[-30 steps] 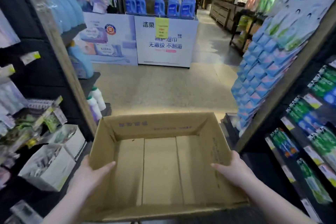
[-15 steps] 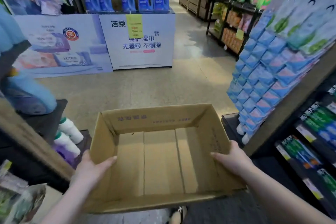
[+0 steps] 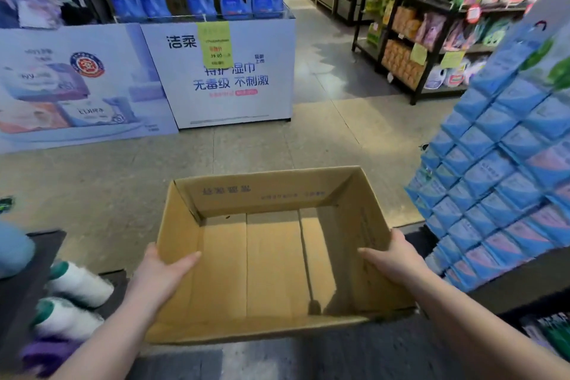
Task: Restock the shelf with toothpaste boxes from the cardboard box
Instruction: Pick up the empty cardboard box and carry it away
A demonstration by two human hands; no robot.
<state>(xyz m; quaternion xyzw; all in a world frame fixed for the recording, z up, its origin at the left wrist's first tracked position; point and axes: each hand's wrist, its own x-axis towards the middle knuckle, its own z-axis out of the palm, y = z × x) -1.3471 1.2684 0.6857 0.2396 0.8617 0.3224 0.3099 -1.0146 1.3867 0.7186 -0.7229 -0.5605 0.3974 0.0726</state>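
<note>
Empty cardboard box (image 3: 271,259) held level between left hand (image 3: 160,271) and right hand (image 3: 398,259), each clasping a side wall; long axis runs hand to hand.

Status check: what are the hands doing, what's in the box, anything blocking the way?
Left hand and right hand grip the side walls of the cardboard box. Box empty, no toothpaste visible. Floor ahead open.

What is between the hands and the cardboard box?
Nothing visible. The left hand grips the cardboard box by its left wall, and the right hand grips its right wall. The box looks empty; no toothpaste boxes show inside.
</note>
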